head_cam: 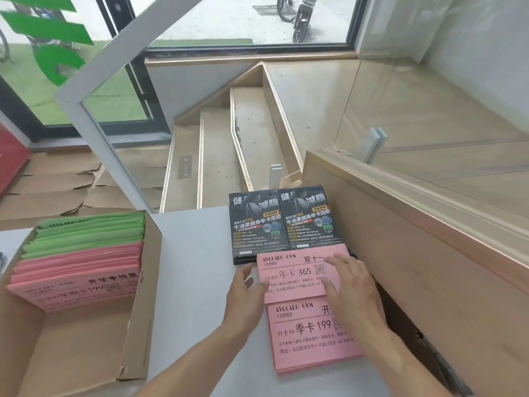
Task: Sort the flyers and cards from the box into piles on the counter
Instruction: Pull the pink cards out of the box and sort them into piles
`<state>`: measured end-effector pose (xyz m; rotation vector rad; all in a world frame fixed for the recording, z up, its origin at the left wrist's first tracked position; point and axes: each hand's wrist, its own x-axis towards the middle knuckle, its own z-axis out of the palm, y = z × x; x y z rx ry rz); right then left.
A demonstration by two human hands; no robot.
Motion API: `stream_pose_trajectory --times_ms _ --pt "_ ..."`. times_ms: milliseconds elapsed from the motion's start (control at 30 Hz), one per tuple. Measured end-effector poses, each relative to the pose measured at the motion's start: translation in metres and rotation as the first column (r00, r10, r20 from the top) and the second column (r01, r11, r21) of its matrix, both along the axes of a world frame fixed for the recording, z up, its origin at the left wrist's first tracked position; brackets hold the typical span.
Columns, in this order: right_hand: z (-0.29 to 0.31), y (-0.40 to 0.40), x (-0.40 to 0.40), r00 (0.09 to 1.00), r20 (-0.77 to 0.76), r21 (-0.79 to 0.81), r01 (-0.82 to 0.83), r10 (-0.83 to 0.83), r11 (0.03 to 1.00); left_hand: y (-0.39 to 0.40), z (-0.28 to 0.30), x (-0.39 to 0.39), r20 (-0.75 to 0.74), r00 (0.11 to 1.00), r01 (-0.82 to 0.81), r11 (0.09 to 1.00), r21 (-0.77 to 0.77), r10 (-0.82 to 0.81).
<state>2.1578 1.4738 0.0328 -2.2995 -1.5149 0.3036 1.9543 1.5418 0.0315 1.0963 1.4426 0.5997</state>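
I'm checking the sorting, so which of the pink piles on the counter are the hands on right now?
The far pink pile, headed 365, just below the black flyers. The right hand lies flat on it and the left hand touches its left edge. The near pink pile, headed 199, lies mostly uncovered.

Cardboard box (137, 310), open-topped, at the left of the desk (194, 282), holding a slanted stack of green flyers (88, 233) behind a stack of pink flyers (77, 279) printed in black. At the desk's far edge, two piles of black cards (282, 222) lie side by side, touching, face up. Just in front of them, a pink pile (294, 275) headed "AVOCADO·GYM", marked "365", overlaps the cards' near edge. A second pink pile (312, 336), marked "199", lies nearest, partly under the first.
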Motion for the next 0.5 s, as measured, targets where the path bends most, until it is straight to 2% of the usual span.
stream_pose_trajectory --times_ms 133,233,500 --pt "-0.011 -0.003 -0.012 0.999 0.016 -0.12 -0.049 0.052 0.991 -0.011 0.001 0.009 0.097 0.992 0.082 0.994 -0.07 -0.075" --pt "-0.017 -0.005 -0.016 0.999 0.026 -0.156 -0.043 0.047 0.987 -0.011 0.003 0.014 0.139 0.989 0.068 0.992 -0.103 -0.054" --pt "0.001 -0.004 -0.018 0.992 0.053 -0.259 -0.098 0.115 0.961 -0.016 0.01 0.006 0.13 0.991 0.048 0.994 -0.097 -0.035"
